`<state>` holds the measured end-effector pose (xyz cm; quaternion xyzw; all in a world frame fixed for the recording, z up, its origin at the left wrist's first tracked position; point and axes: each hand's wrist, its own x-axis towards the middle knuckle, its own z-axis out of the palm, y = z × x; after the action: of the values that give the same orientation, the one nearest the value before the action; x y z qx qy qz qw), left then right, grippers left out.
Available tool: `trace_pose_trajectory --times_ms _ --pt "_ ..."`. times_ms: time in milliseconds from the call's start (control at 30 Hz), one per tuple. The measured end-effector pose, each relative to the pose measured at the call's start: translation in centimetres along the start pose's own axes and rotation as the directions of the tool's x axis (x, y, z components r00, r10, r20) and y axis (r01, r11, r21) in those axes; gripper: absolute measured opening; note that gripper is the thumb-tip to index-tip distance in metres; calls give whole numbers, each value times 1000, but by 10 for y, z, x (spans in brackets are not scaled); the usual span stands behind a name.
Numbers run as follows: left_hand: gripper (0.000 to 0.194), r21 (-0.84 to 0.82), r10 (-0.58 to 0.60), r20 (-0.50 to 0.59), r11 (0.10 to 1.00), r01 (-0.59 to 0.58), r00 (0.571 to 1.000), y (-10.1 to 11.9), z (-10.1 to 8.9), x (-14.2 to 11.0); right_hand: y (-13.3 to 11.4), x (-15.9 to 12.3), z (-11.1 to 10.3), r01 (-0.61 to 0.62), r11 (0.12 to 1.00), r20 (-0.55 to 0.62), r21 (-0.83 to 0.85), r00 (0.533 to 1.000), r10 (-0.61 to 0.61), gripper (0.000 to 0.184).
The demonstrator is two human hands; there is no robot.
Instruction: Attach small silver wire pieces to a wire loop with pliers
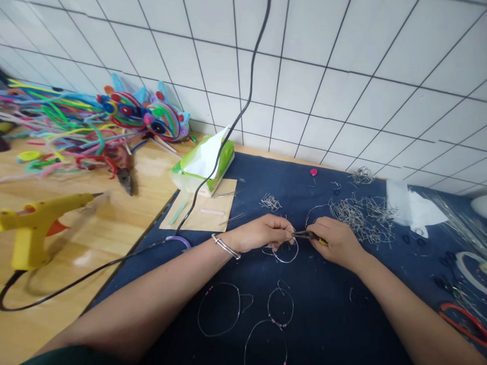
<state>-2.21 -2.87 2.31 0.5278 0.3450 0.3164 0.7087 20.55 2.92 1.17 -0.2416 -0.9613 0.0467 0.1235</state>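
My left hand (pixel 272 231) pinches a thin wire ring (pixel 287 261) near the middle of the dark blue mat (pixel 324 320). From the right, my right hand (pixel 338 240) is closed around a pair of pliers (pixel 305 234) with yellow on the handles. The pliers' jaws meet the wire at my left fingertips; the exact grip there is hidden by the fingers. Below my hands lie more wire rings with small pink pieces: one on the left (pixel 199 315), a smaller one (pixel 293 305), and one at the bottom (pixel 245 351).
Wire bits form a tangled pile (pixel 362 217) beyond my right hand. A tissue pack (pixel 226 159) stands at the back. On the left are a yellow glue gun (pixel 29 232), whose black cord crosses the mat, red-handled pliers (pixel 124 175) and colourful pipe cleaners (pixel 61 124). Orange-handled scissors (pixel 467 323) lie right.
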Motion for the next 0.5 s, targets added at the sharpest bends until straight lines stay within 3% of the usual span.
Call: trace_pose_trajectory --times_ms 500 --pt "23 40 28 -152 999 -23 988 -1 3 1 -4 -2 10 -159 983 -68 95 984 165 15"
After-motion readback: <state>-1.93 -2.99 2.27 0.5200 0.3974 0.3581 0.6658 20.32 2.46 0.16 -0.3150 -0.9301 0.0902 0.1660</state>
